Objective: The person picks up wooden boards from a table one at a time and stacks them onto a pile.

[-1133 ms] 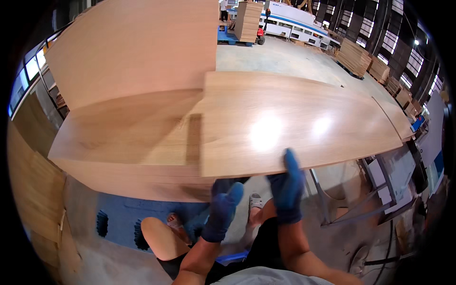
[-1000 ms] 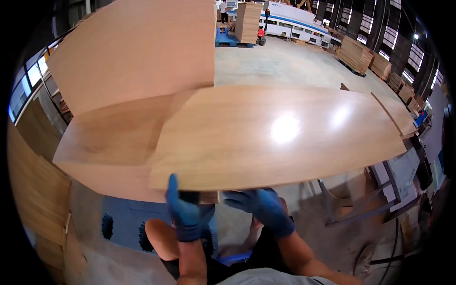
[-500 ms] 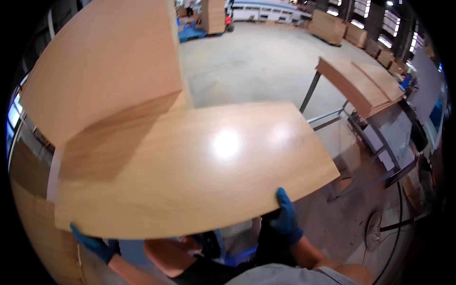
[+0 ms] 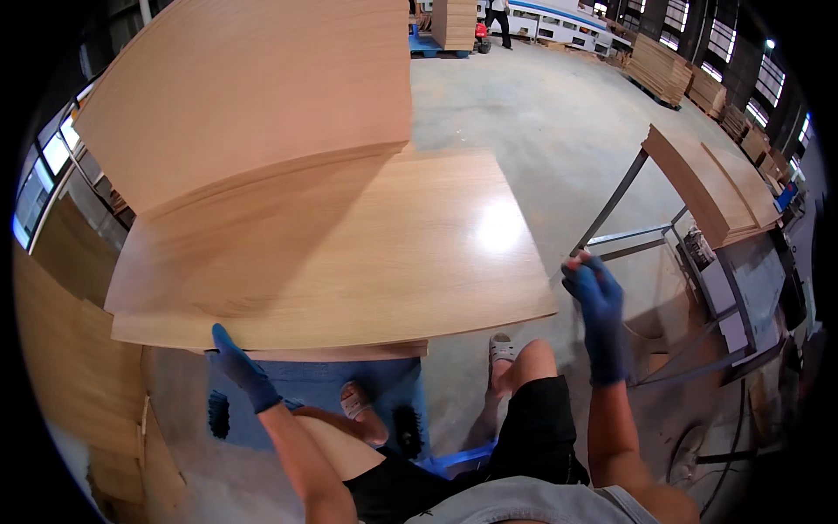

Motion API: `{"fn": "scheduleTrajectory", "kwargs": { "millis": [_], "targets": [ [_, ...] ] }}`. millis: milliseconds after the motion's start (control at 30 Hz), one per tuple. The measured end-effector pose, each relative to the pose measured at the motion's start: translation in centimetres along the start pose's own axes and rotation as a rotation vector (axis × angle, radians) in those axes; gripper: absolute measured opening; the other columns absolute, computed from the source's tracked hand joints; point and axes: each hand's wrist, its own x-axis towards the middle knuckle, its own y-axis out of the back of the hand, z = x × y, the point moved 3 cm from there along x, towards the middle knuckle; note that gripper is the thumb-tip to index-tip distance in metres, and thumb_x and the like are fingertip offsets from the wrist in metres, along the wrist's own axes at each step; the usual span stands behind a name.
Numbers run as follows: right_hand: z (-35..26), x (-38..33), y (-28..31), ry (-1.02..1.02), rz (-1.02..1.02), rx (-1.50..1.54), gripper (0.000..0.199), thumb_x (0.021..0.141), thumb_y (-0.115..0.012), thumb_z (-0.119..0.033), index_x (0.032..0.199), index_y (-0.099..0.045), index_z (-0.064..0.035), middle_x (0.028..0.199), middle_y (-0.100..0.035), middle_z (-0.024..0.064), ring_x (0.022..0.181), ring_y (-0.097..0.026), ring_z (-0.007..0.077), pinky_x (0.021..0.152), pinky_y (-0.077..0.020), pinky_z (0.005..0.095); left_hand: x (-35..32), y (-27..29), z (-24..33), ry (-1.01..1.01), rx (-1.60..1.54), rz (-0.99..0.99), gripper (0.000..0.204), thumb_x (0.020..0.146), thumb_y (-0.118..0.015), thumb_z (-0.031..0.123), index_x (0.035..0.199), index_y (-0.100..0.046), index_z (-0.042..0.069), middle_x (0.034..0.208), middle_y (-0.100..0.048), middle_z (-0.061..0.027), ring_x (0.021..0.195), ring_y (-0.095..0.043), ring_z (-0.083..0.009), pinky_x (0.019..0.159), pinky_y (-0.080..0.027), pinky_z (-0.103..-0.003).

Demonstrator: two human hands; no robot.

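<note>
A large glossy light-wood panel lies flat on top of a stack in front of me. My left hand, in a blue glove, grips the panel's near edge toward its left end, fingers reaching under it. My right hand, also blue-gloved, hangs in the air just off the panel's near right corner. It holds nothing, its fingers loosely bent. My bare knees and sandalled feet show below the panel's edge.
Another big wooden sheet leans upright behind the stack. A blue pallet lies under the stack. A metal rack carrying boards stands at right. More boards stand at left. A person and board stacks are far off.
The panel swung round and settled flat on the stack. My right hand let go of its near edge and moved off the corner. My left hand slid right along the near edge.
</note>
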Motion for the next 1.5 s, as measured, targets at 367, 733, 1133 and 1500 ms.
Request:
{"fn": "scheduleTrajectory", "kwargs": {
  "millis": [367, 733, 1133, 1500],
  "targets": [
    [7.1, 3.7, -17.2, -0.24, -0.534, -0.081, 0.037, 0.092, -0.05, -0.028, 0.11, -0.056, 0.0043, 0.095, -0.06, 0.0044, 0.085, -0.052, 0.0097, 0.078, -0.045, 0.0264, 15.6, 1.2, -2.8, -0.141, 0.74, 0.292, 0.057, 0.084, -0.055, 0.038, 0.112, -0.055, -0.012, 0.109, -0.06, -0.029, 0.094, -0.06, -0.0373, 0.08, -0.045, -0.043],
    [8.3, 3.9, -21.1, 0.051, -0.449, -0.439, 0.035, 0.09, -0.047, -0.028, 0.095, -0.051, 0.0059, 0.091, -0.058, 0.0342, 0.088, -0.056, 0.049, 0.075, -0.0448, 0.0523, 20.4, 1.6, -4.6, -0.125, 0.967, 0.113, 0.06, 0.088, -0.041, 0.042, 0.068, -0.059, -0.011, 0.072, -0.063, -0.0276, 0.063, -0.058, -0.0406, 0.061, -0.04, -0.051],
    [14.0, -3.1, -10.6, -0.78, -0.537, 0.248, 0.028, 0.093, -0.054, -0.034, 0.102, -0.063, -0.0094, 0.093, -0.065, 0.0023, 0.084, -0.063, 0.0136, 0.075, -0.053, 0.0288, 3.9, 0.5, -8.3, 0.293, 0.133, -0.097, 0.042, 0.087, -0.056, 0.049, 0.107, -0.061, 0.012, 0.106, -0.057, -0.0028, 0.097, -0.05, -0.0175, 0.078, -0.041, -0.033],
    [27.9, -21.1, 1.5, -1.196, -0.423, 1.005, 0.016, 0.091, -0.055, -0.027, 0.096, -0.058, -0.0115, 0.088, -0.064, 0.0062, 0.087, -0.064, 0.0224, 0.079, -0.0512, 0.0405, -14.1, -5.7, -5.9, -0.22, 0.575, -0.259, 0.05, 0.096, -0.05, 0.03, 0.129, -0.047, -0.008, 0.131, -0.053, -0.0194, 0.111, -0.054, -0.0301, 0.094, -0.043, -0.034]
  ]
}}
